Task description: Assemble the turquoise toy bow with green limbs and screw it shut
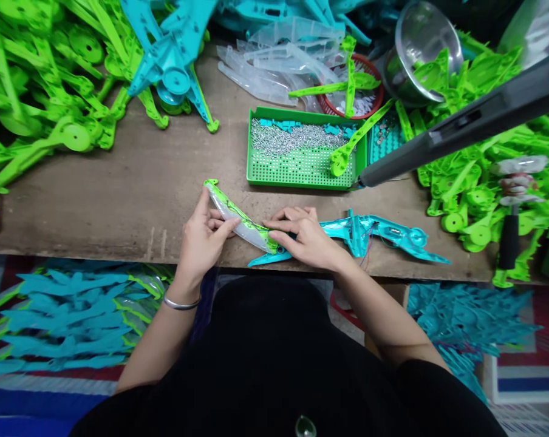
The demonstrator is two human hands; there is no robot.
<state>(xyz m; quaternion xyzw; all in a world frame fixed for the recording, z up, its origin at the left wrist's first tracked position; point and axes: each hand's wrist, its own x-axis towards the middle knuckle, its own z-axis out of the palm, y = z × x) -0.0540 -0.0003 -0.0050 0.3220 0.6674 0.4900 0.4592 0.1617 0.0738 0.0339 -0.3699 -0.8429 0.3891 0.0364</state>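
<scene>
My left hand (206, 233) clamped on green strip (236, 211) plus clear cover (251, 235), thumb over cover; my right hand (308, 240) touches strip's other end, can't tell if pinched.

The cloudy strip (249, 233) and blue part (357, 237) look like smooth plastic; the bowl (422, 42) is shiny metal, the table (119, 206) dull.

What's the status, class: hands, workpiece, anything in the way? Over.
Left hand holding curved green-and-clear piece; right hand at its lower end. Blue part on table, partly hidden by right hand. Grey bar by green tray, clear of both hands.
</scene>
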